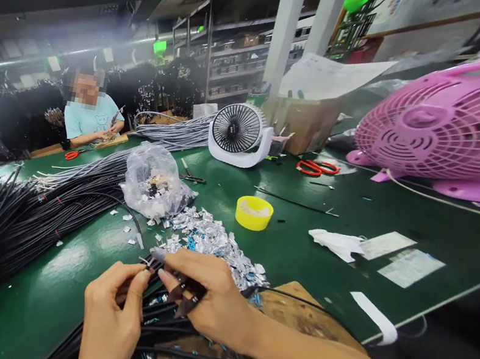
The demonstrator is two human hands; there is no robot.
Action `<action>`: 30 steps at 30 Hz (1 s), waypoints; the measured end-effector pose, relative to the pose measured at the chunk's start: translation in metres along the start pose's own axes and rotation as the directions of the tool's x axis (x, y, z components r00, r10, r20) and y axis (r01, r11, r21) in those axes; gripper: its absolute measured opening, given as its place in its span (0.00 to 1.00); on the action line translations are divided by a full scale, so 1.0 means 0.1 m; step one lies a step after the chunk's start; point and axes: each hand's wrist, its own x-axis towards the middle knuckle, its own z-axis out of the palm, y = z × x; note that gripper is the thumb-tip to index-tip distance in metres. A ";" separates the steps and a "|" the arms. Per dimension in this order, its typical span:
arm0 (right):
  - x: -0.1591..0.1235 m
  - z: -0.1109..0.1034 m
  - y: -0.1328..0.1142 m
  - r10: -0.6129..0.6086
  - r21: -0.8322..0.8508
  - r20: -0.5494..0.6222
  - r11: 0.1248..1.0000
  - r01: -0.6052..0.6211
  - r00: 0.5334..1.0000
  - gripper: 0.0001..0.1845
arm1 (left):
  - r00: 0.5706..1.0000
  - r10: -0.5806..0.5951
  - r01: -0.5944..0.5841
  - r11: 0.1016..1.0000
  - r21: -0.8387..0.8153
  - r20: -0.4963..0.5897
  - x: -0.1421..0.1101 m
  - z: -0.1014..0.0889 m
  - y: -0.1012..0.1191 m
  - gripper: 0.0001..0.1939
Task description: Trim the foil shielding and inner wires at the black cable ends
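Observation:
My left hand [114,312] pinches the end of a thin black cable [145,265] between thumb and fingers, near the table's front edge. My right hand [210,298] is closed round small dark snips [185,293] and its fingertips touch the same cable end. Both hands hover over a worn wooden board [304,314] and a bunch of black cables [167,327]. Just beyond them lies a heap of silver foil scraps [210,242].
Long bundles of black and grey cables [30,210] cover the left of the green table [321,268]. A plastic bag of scraps [153,183], yellow bowl [253,213], small black fan [236,132], pink fan [454,124], red scissors [316,167]. A person [91,113] works at the far left.

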 end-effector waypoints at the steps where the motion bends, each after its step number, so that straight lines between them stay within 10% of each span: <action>1: 0.00 0.00 0.00 0.000 -0.003 0.009 1.000 0.000 1.000 0.10 | 1.000 0.002 -0.002 1.000 -0.008 -0.001 0.00 0.00 0.00 0.12; 15: 0.04 -0.02 -0.07 -0.002 0.245 0.081 0.969 -0.018 0.997 0.08 | 0.998 -0.006 0.006 1.000 0.002 -0.057 -0.02 0.00 -0.07 0.10; 30: 0.02 -0.01 -0.04 -0.042 0.223 0.084 0.975 0.022 0.996 0.09 | 0.985 -0.113 0.124 0.989 -0.086 0.129 0.00 -0.04 -0.12 0.22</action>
